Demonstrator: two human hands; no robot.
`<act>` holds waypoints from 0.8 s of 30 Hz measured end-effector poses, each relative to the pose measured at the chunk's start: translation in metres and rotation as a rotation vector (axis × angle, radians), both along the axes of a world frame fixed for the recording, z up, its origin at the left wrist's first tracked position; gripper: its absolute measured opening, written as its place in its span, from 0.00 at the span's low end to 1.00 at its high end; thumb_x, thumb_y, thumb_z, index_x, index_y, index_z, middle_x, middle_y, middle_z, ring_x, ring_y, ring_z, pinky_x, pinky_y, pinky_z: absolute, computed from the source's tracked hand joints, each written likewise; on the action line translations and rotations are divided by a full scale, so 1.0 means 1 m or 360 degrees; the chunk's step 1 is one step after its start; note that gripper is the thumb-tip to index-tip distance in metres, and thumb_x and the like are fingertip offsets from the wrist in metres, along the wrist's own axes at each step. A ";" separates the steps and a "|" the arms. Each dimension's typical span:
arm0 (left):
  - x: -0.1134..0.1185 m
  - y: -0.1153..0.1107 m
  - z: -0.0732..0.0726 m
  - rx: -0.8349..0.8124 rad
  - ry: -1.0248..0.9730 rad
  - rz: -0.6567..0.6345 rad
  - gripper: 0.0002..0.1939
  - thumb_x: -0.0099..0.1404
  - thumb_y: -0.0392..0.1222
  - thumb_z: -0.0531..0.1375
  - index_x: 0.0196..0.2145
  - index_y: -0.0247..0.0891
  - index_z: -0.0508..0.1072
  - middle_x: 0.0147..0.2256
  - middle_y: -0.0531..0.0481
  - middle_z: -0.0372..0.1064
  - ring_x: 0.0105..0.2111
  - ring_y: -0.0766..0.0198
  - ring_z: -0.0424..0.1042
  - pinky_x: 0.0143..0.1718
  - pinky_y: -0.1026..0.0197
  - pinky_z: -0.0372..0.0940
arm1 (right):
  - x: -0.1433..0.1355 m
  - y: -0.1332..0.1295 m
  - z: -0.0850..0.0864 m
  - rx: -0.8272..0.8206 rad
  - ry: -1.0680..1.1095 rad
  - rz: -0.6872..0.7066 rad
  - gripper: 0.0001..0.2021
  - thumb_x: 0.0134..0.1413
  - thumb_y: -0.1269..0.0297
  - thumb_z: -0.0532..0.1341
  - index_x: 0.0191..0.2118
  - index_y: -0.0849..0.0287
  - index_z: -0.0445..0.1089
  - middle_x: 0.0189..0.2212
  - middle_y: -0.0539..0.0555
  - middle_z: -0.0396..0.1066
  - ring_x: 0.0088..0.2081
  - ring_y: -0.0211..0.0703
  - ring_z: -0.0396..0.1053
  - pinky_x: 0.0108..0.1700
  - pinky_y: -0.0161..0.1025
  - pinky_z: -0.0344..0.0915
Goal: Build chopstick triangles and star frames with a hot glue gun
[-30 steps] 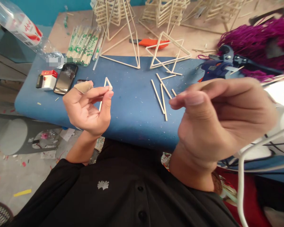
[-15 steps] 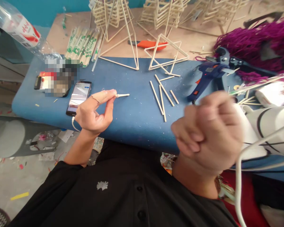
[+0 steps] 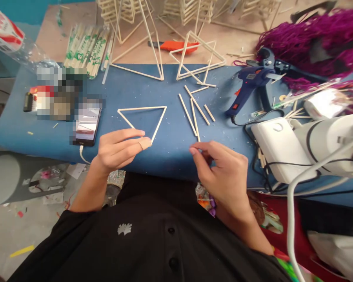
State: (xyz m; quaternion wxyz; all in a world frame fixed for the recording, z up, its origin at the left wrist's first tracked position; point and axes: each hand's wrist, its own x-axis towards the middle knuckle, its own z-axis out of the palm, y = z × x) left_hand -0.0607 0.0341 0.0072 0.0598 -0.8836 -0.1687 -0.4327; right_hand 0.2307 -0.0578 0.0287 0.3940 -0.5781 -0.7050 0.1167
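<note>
My left hand [image 3: 122,150] is closed on a triangle of thin wooden sticks [image 3: 141,108], gripping it at the near corner just above the blue mat. My fingers cover part of its lower left side. To the right, my right hand [image 3: 220,172] has thumb and forefinger brought together at the near end of a loose wooden stick [image 3: 194,116]. Whether that stick is between the fingertips is hidden. Several other cut sticks [image 3: 187,114] lie beside it on the mat.
A blue glue gun [image 3: 250,88] stands right of the sticks, near a white power strip [image 3: 282,149] with cables. Behind are stick frames [image 3: 201,70], an orange cutter [image 3: 179,47] and purple string [image 3: 308,51]. A phone [image 3: 88,125], wrapped chopsticks [image 3: 86,51] and a plastic bottle [image 3: 20,43] are left.
My left hand has turned, so the stick piece formerly seen as a short end now shows as a triangle. My right hand has dropped from a raised, blurred fist to the loose sticks.
</note>
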 end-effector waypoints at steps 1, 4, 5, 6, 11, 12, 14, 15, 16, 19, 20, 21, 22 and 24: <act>-0.002 -0.004 -0.001 -0.0036 0.0026 -0.0006 0.16 0.69 0.28 0.66 0.50 0.46 0.83 0.40 0.56 0.87 0.44 0.58 0.88 0.45 0.59 0.86 | 0.001 0.003 -0.002 0.0050 -0.0014 -0.0005 0.04 0.68 0.69 0.66 0.40 0.56 0.80 0.26 0.47 0.75 0.27 0.37 0.72 0.32 0.37 0.65; -0.009 -0.016 -0.004 -0.0166 0.0076 0.0059 0.17 0.67 0.25 0.65 0.47 0.46 0.82 0.38 0.57 0.86 0.43 0.57 0.89 0.44 0.59 0.86 | -0.002 0.012 -0.005 0.0076 -0.0018 0.0106 0.06 0.68 0.72 0.65 0.44 0.58 0.81 0.35 0.52 0.80 0.33 0.40 0.77 0.37 0.37 0.71; -0.012 -0.020 -0.005 -0.0204 0.0090 0.0091 0.19 0.66 0.25 0.65 0.47 0.47 0.82 0.37 0.57 0.86 0.43 0.56 0.89 0.44 0.59 0.86 | -0.004 0.015 -0.006 0.0079 -0.0027 0.0149 0.07 0.68 0.73 0.64 0.45 0.58 0.81 0.38 0.54 0.81 0.35 0.40 0.77 0.38 0.38 0.72; -0.013 -0.024 -0.005 -0.0229 0.0104 0.0120 0.20 0.65 0.24 0.64 0.47 0.47 0.82 0.38 0.57 0.86 0.43 0.55 0.89 0.45 0.58 0.86 | -0.007 0.018 -0.007 0.0088 -0.0046 0.0183 0.08 0.68 0.73 0.64 0.45 0.58 0.81 0.40 0.55 0.81 0.36 0.41 0.77 0.38 0.38 0.73; -0.016 -0.034 -0.009 -0.0197 0.0155 0.0238 0.16 0.64 0.37 0.73 0.49 0.44 0.83 0.41 0.49 0.87 0.43 0.49 0.88 0.43 0.51 0.86 | -0.029 0.046 -0.015 0.0091 -0.0299 0.0108 0.10 0.69 0.72 0.61 0.48 0.57 0.80 0.43 0.58 0.80 0.40 0.48 0.76 0.44 0.44 0.75; -0.016 -0.035 -0.011 -0.0192 0.0161 0.0249 0.16 0.64 0.39 0.75 0.48 0.44 0.83 0.41 0.49 0.87 0.43 0.49 0.88 0.43 0.51 0.86 | -0.034 0.053 -0.016 0.0057 -0.0356 0.0092 0.12 0.70 0.72 0.60 0.51 0.58 0.80 0.46 0.60 0.81 0.42 0.50 0.76 0.47 0.47 0.76; -0.015 -0.037 -0.013 -0.0213 0.0175 0.0238 0.14 0.65 0.36 0.76 0.47 0.41 0.83 0.41 0.49 0.87 0.44 0.50 0.88 0.47 0.50 0.86 | -0.044 0.067 -0.019 -0.0045 -0.0439 0.0104 0.18 0.71 0.74 0.57 0.58 0.61 0.79 0.55 0.64 0.80 0.50 0.56 0.76 0.56 0.52 0.76; -0.014 -0.038 -0.013 -0.0233 0.0183 0.0221 0.13 0.65 0.33 0.75 0.47 0.41 0.82 0.41 0.49 0.87 0.44 0.52 0.88 0.50 0.50 0.85 | -0.048 0.072 -0.021 -0.0092 -0.0473 0.0126 0.20 0.71 0.75 0.55 0.62 0.63 0.77 0.60 0.66 0.79 0.54 0.58 0.75 0.60 0.54 0.74; -0.014 -0.039 -0.014 -0.0246 0.0180 0.0207 0.13 0.66 0.30 0.74 0.47 0.40 0.82 0.41 0.50 0.87 0.44 0.53 0.88 0.53 0.50 0.85 | -0.050 0.076 -0.022 -0.0131 -0.0500 0.0152 0.23 0.71 0.77 0.54 0.64 0.64 0.76 0.63 0.66 0.77 0.57 0.59 0.74 0.63 0.56 0.73; -0.015 -0.042 -0.014 -0.0240 0.0083 0.0201 0.15 0.67 0.25 0.72 0.48 0.39 0.82 0.41 0.51 0.87 0.45 0.56 0.88 0.54 0.55 0.84 | -0.050 0.080 -0.023 -0.0164 -0.0475 0.0243 0.24 0.70 0.79 0.53 0.63 0.63 0.77 0.63 0.65 0.78 0.58 0.60 0.75 0.65 0.59 0.72; -0.016 -0.043 -0.014 -0.0232 0.0028 0.0216 0.16 0.67 0.25 0.71 0.49 0.40 0.82 0.40 0.52 0.87 0.45 0.57 0.88 0.52 0.58 0.85 | -0.047 0.080 -0.022 -0.0160 -0.0413 0.0269 0.23 0.69 0.78 0.54 0.61 0.61 0.78 0.60 0.65 0.79 0.57 0.59 0.76 0.64 0.59 0.74; -0.018 -0.045 -0.013 -0.0221 -0.0033 0.0240 0.16 0.67 0.25 0.71 0.49 0.41 0.82 0.41 0.52 0.87 0.45 0.57 0.89 0.49 0.59 0.86 | -0.044 0.079 -0.021 -0.0145 -0.0325 0.0293 0.21 0.68 0.78 0.56 0.59 0.60 0.79 0.57 0.64 0.81 0.55 0.58 0.77 0.62 0.57 0.75; -0.020 -0.046 -0.012 -0.0210 -0.0101 0.0276 0.15 0.68 0.27 0.71 0.48 0.42 0.82 0.41 0.53 0.88 0.45 0.56 0.89 0.46 0.60 0.86 | -0.040 0.078 -0.019 -0.0121 -0.0221 0.0310 0.19 0.66 0.78 0.59 0.57 0.59 0.80 0.54 0.62 0.82 0.52 0.55 0.79 0.58 0.55 0.77; -0.022 -0.050 -0.009 -0.0258 -0.0270 0.0419 0.06 0.71 0.33 0.69 0.43 0.44 0.83 0.40 0.53 0.88 0.42 0.55 0.89 0.40 0.58 0.87 | -0.034 0.076 -0.014 -0.0050 0.0005 0.0318 0.16 0.63 0.77 0.63 0.52 0.58 0.81 0.48 0.58 0.83 0.44 0.48 0.80 0.51 0.48 0.79</act>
